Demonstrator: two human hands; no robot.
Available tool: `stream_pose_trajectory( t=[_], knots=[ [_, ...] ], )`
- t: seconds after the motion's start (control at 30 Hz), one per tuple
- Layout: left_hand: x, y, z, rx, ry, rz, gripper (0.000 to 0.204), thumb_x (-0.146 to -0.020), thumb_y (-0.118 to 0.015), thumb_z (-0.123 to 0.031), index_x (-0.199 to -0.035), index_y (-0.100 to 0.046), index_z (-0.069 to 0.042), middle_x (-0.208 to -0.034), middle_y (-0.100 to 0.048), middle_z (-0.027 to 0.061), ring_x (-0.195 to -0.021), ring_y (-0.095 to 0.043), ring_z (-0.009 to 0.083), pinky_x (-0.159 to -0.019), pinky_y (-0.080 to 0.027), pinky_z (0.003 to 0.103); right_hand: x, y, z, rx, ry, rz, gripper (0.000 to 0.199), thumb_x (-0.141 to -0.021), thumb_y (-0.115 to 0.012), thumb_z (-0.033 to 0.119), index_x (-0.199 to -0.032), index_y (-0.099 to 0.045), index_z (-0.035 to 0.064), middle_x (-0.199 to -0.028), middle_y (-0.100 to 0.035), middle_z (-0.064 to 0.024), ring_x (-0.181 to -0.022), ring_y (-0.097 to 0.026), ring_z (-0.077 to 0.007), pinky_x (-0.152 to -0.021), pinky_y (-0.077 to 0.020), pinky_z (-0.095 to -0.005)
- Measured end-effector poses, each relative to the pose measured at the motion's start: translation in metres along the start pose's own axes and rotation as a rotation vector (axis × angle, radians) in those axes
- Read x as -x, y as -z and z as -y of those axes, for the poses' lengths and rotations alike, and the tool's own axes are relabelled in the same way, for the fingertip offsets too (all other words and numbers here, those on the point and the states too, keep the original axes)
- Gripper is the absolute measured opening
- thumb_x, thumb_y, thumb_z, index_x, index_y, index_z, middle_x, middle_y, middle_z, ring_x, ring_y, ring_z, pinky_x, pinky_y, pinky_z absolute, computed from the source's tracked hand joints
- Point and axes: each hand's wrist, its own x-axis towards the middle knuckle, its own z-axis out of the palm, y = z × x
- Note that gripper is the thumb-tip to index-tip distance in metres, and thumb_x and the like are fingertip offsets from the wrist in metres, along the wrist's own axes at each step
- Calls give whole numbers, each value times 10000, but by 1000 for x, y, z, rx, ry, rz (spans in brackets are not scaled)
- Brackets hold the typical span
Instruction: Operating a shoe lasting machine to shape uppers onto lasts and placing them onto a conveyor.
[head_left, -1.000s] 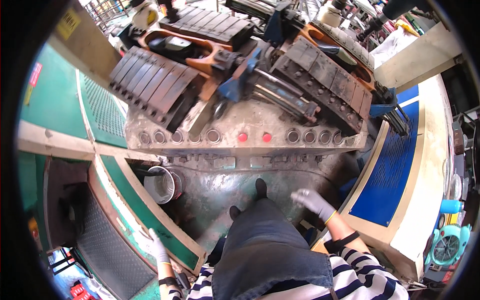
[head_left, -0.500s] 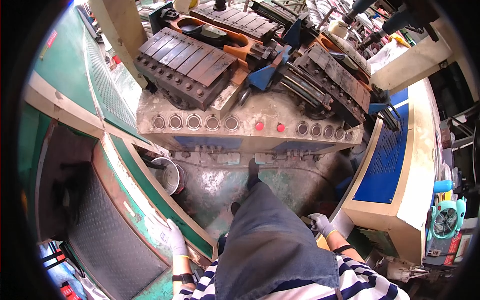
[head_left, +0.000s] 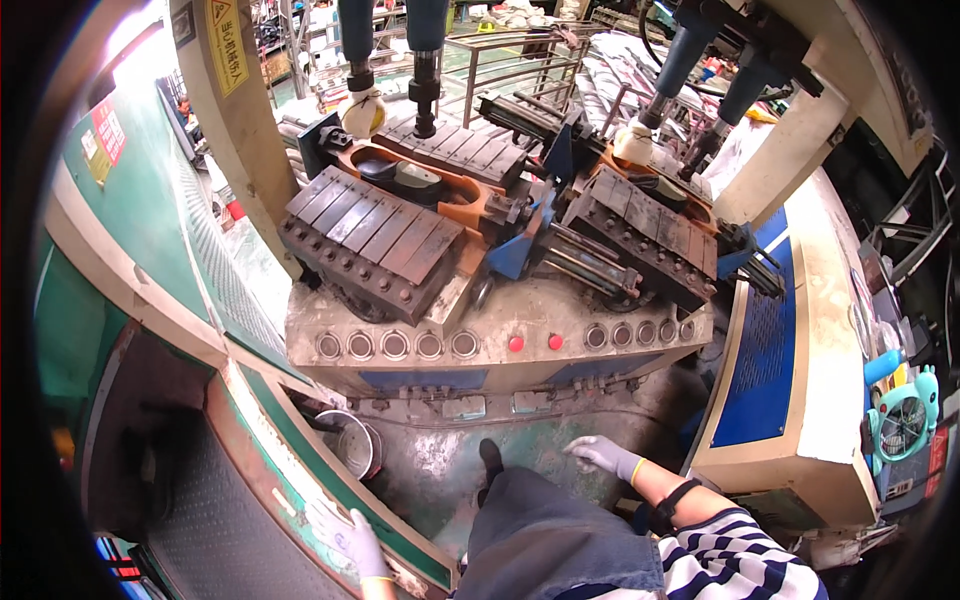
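Observation:
My left hand (head_left: 345,535), in a pale glove, lies on the worn pale ledge (head_left: 258,435) of the green metal housing at my left, its fingers spread flat. Over the floor in front of my right side hangs my right hand (head_left: 605,457), also gloved, its fingers stretched out leftward with nothing visible in them. Ahead stands a beige machine (head_left: 480,378) with two stations of bolted, slatted metal blocks (head_left: 375,225). Orange oval frames (head_left: 455,200) with dark inserts sit behind them. Two red buttons (head_left: 515,343) and rows of round dials are on its front.
A white bucket (head_left: 358,447) stands on the floor between the green housing and the machine. Blue cylinders (head_left: 425,25) hang above the stations. At right is a beige cabinet with a blue vented panel (head_left: 755,350); a turquoise fan (head_left: 902,425) is beside it.
My right hand has left the edge at my right and reached forward and left, its fingers extending. My left hand stays on the ledge. The view has tilted up, showing more overhead cylinders.

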Motion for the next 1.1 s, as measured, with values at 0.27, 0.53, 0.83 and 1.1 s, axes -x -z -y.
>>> stream_pose_trajectory(
  t=[0.27,0.53,0.83,1.1],
  knots=[
    [-125,-30,8,-210,137,-41,866,-829,-671,-253,-1527,-217,-18,-1570,-258,209,-1463,-223,343,-1193,-189,454,-114,-28,291,100,873,-36,229,-986,-574,191,-1159,-635,54,-902,-652,11,-816,-566,-62,-757,-484,-245],
    [-133,-28,0,-210,177,-8,931,-800,-682,-263,-1542,-170,-32,-1595,-204,192,-1483,-167,333,-1204,-143,463,-286,0,503,826,783,-715,630,-805,-720,413,-1265,-537,22,-1251,-572,-207,-1220,-536,-345,-1001,-448,-432],
    [-141,-31,-2,-205,286,56,952,-759,-703,-200,-1532,-178,-16,-1577,-225,205,-1478,-173,345,-1207,-124,474,-375,-10,565,1045,468,-576,790,-647,-803,512,-1233,-518,63,-1242,-628,-176,-1188,-593,-308,-957,-480,-384],
    [-144,-30,-3,-135,273,26,961,-733,-711,-197,-1523,-198,-8,-1574,-225,213,-1472,-182,355,-1206,-121,467,-351,-21,564,1119,482,-678,680,-661,-781,426,-1205,-519,114,-1161,-664,-140,-1081,-656,-304,-895,-515,-403]
  ],
)
